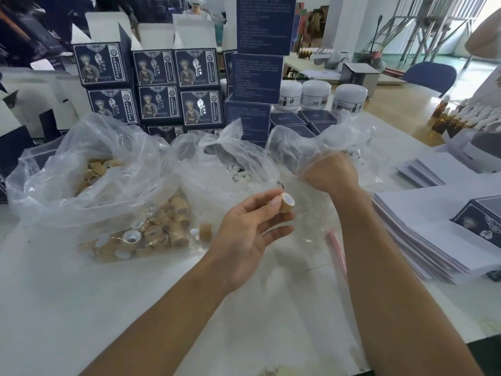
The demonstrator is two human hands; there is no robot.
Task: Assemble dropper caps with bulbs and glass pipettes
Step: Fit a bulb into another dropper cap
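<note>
Both forearms reach out over the white table (54, 308), nearest the camera. Beyond them, the left hand (245, 234) holds one bamboo-coloured cap (286, 202) pinched between thumb and forefinger tip, its white-lined open mouth turned up and to the right; the other three fingers lie loosely spread below it, touching nothing. Whether a bulb already sits in this cap cannot be told.

Just beyond those fingertips, the right hand (329, 172) is pushed into the mouth of a clear plastic bag (311, 147). Its fingers are buried in the film, so whether they grip anything cannot be told.

Judging by this, the step in hand is fetching the next part, likely a glass pipette, to join to the held cap. The next move calls for drawing one piece out cleanly and lining it up with the cap's opening.

Left of the pinching fingers lies a bag of more caps (151, 234); beyond them sits a bag of small white bulbs (238, 170), and farther back dark printed boxes (157, 67) are stacked.
</note>
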